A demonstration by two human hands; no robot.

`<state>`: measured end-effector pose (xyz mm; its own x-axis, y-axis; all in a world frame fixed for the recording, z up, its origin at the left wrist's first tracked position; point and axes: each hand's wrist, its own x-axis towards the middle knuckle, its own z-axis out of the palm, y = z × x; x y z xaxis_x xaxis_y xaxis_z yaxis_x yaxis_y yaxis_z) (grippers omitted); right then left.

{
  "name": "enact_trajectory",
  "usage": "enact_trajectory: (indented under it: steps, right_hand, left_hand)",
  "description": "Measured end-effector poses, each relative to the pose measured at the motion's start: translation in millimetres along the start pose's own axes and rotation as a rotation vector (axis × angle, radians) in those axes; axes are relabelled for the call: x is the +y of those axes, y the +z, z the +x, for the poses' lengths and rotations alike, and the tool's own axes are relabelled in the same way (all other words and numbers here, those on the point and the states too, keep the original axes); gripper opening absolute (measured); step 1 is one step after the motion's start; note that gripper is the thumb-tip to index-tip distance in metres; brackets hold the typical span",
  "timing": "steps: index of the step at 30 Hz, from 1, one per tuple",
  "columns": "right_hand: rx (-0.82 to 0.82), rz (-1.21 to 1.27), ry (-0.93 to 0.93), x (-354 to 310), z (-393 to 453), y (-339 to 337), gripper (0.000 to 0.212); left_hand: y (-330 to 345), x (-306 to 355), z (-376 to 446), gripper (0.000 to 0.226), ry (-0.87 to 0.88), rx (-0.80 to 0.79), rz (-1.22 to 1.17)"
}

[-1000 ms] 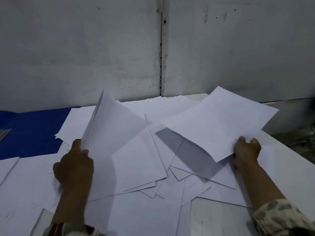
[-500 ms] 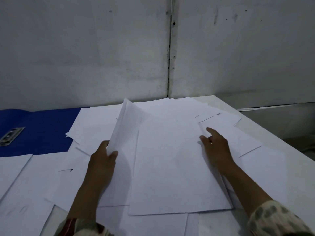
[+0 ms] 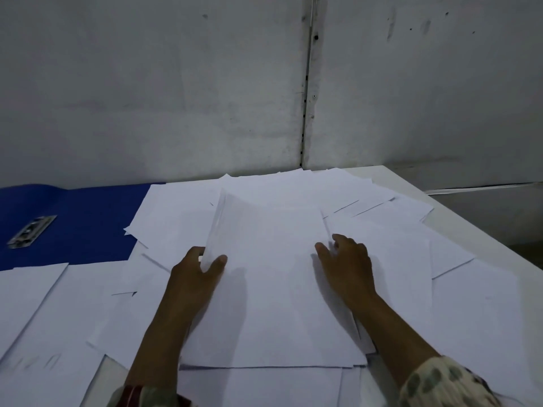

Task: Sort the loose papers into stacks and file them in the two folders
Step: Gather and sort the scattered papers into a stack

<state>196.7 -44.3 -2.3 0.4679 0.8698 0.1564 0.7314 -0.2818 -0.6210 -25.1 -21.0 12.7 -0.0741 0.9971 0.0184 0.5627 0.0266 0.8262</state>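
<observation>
Head view showed your two patterned sleeves [image 3: 449, 383] nearest the lens, forearms reaching out over a white table [image 3: 458, 212] strewn with loose sheets [image 3: 476, 304]. Between your hands lay the stack [image 3: 279, 289] you were building, resting on top of the scattered papers near the middle of the table, its long axis running away from you toward the wall and its short edge closest to your body. Your left hand [image 3: 197, 277] pinched the stack's left edge between thumb and fingers, lifting that side so it curled upward; judging by the grip, you held it that way to square the sheets or to keep the bundle together. Your right hand [image 3: 346, 265] rested just beside the stack's right edge with fingers loosely curved and a little spread, fingertips on the paper and gripping nothing, likely steadying that side or reaching for the next sheet. More sheets fanned out beyond the stack at odd angles, corners pointing right and toward the far edge. Farther left, a blue folder [image 3: 73, 218] lay open and flat, its metal clip [image 3: 30, 232] showing, part covered by papers, apparently waiting for a finished stack. A grey wall [image 3: 176, 83] closed the scene behind.
</observation>
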Motion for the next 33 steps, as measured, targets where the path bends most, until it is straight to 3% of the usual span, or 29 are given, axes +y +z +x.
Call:
enact_trajectory:
  steps: [6, 9, 12, 16, 26, 33]
  right_hand:
    - [-0.132, 0.195, -0.055, -9, -6, 3, 0.048]
    - [-0.098, 0.252, -0.017, -7, 0, 0, 0.046]
    - [-0.066, 0.115, 0.050, -1, 15, -2, 0.046]
    - [-0.151, -0.123, 0.035, 1, 34, -2, 0.055]
    - [-0.256, -0.064, 0.029, -26, 64, 24, 0.069]
    - [-0.255, 0.167, 0.016, -39, 71, 29, 0.039]
  left_hand:
    - [3, 0, -1, 0.034, -0.002, -0.001, 0.037]
    - [1, 0, -2, 0.035, -0.008, 0.027, 0.067]
    - [-7, -1, -1, 0.035, -0.023, 0.129, 0.187]
    - [-17, -5, 0, 0.035, -0.072, 0.224, 0.418]
    - [-16, -11, 2, 0.034, -0.063, 0.203, 0.528]
    - [-14, -12, 3, 0.036, -0.054, 0.189, 0.534]
